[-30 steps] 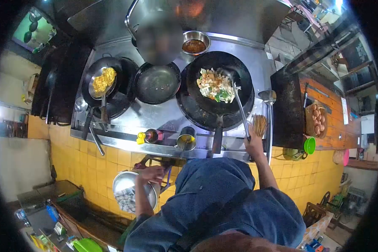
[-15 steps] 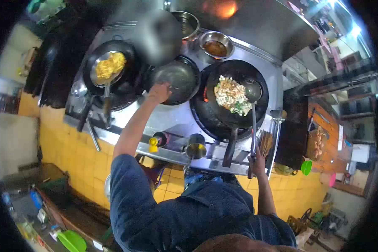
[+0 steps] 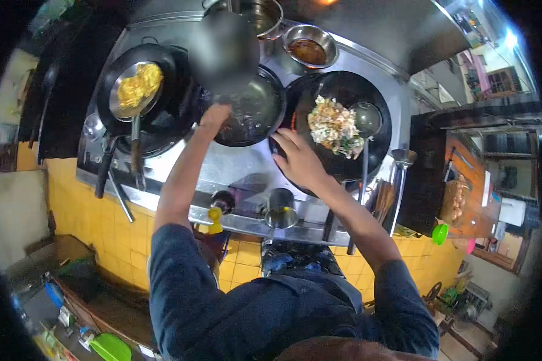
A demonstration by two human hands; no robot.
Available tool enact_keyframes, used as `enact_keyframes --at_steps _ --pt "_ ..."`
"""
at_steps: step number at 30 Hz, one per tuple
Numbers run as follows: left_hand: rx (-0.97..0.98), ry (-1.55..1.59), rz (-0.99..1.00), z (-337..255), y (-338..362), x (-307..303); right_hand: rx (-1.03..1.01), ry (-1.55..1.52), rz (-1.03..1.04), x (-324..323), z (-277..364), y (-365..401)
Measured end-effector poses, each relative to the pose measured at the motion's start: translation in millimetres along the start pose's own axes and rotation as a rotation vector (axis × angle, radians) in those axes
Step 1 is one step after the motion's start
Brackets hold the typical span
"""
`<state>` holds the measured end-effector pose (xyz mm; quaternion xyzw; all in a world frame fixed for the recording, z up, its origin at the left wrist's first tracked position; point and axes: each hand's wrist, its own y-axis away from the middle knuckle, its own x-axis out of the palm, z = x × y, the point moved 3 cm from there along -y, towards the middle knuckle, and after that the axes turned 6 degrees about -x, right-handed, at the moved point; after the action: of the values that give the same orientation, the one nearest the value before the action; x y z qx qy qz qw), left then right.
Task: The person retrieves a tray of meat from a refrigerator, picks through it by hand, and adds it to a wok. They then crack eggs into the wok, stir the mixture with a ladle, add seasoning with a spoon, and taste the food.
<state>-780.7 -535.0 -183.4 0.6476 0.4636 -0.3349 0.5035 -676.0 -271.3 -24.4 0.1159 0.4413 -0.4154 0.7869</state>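
- Metal cup (image 3: 281, 215) and a dark bottle (image 3: 223, 200) with a yellow cap (image 3: 215, 216): both at the near edge of the steel counter (image 3: 238, 174), apart from each other.
- Stick brush (image 3: 383, 200): at the near right of the counter, next to a second ladle (image 3: 403, 157).
- Right hand (image 3: 300, 159): above the near-left part of the right wok. Fingers spread and well open, thumb apart, nothing held. Fingertips close to the pan's right rim; contact cannot be told.
- Left hand (image 3: 215, 117): at the left rim of the pan, arm stretched out. Fingers bent; whether they grip the rim or only lie on it cannot be told.
- Black pan (image 3: 253, 114): mid-counter, between the two hands and between the two woks. Glints of light inside. A blurred patch hides part of its far-left rim.
- Right wok (image 3: 349, 83): holds pale chopped food with green pieces (image 3: 334, 125). A ladle (image 3: 368, 120) lies in it beside the food, handle slanting toward the near edge, no hand on it.
- Left wok (image 3: 176, 99): yellow cooked food (image 3: 140, 85) in a handled strainer (image 3: 123, 110) over it.
- Steel bowl (image 3: 331, 47): beyond the right wok, brown liquid inside.
- Metal pot (image 3: 276, 15): farthest back, left of the bowl.
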Motion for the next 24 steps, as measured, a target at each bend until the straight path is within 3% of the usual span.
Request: enact_keyframes --at_steps 1,2,3,4,5,7,8,10,11,12,13,14,17,18,19,20,21,22,23,24 --pt "0.147 0.062 -0.128 -4.1 3.3 -11.0 0.002 0.029 0.028 22.0 -4.5 -23.7" --pt "0.142 0.044 -0.137 -8.4 14.2 -21.9 -0.063 0.206 -0.009 38.4 -1.6 -48.5" --pt "0.260 0.192 -0.379 -16.8 37.7 -41.2 -0.123 0.381 -0.053 53.4 0.9 -71.2" --pt "0.387 0.343 -0.617 -21.6 61.1 -56.7 -0.111 0.311 0.085 74.2 -6.1 -88.0" --pt "0.227 0.513 -0.558 -15.1 71.7 -59.8 -0.100 0.242 0.228 97.4 -15.5 -102.6" --pt "0.213 0.486 -0.654 0.5 112.9 -66.8 0.151 0.108 0.680 149.6 -48.0 -134.8" --pt "0.195 0.476 -0.754 6.3 136.0 -72.0 0.146 0.109 0.666 153.7 -47.6 -136.9" --pt "-0.124 0.814 -0.716 7.2 192.2 -78.2 0.159 0.203 0.223 144.2 -48.6 -140.0" --pt "-0.292 0.718 -0.732 17.7 215.1 -69.1 0.151 0.203 0.219 143.1 -48.0 -145.1" --pt "-0.459 0.618 -0.736 30.4 239.8 -56.7 0.195 0.164 0.439 148.1 -49.2 -147.1" --pt "-0.498 0.735 -0.804 42.4 260.4 -37.3 0.242 0.128 0.657 151.6 -49.2 -145.6" --pt "-0.533 0.859 -0.869 49.4 279.5 -17.9 0.248 0.134 0.655 152.6 -47.9 -144.9" --pt "-0.513 0.889 -0.989 34.8 339.3 12.1 0.141 0.160 0.408 146.5 -27.4 -138.6" --pt "-0.545 0.995 -0.991 28.8 358.8 24.2 -0.103 0.225 0.411 149.8 -28.5 -126.3" --pt "-0.571 1.100 -0.993 24.5 373.4 33.8 0.305 -0.014 0.353 155.5 -31.0 -131.8" --pt "-0.595 1.206 -0.991 21.1 384.2 42.2 0.289 0.048 0.394 103.6 18.5 -122.8" --pt "-0.521 1.133 -1.064 14.8 393.8 44.5 0.073 0.145 0.492 118.8 7.5 -116.5" --pt "-0.447 1.063 -1.140 8.7 402.0 47.8 0.122 0.127 0.450 95.5 23.0 -101.8" --pt "-0.547 1.042 -1.049 13.5 410.5 59.5 0.171 0.107 0.409 75.3 43.8 -80.6" --pt "-0.643 1.014 -0.954 24.0 416.0 73.0 0.036 0.061 0.270 83.5 32.3 -53.7"
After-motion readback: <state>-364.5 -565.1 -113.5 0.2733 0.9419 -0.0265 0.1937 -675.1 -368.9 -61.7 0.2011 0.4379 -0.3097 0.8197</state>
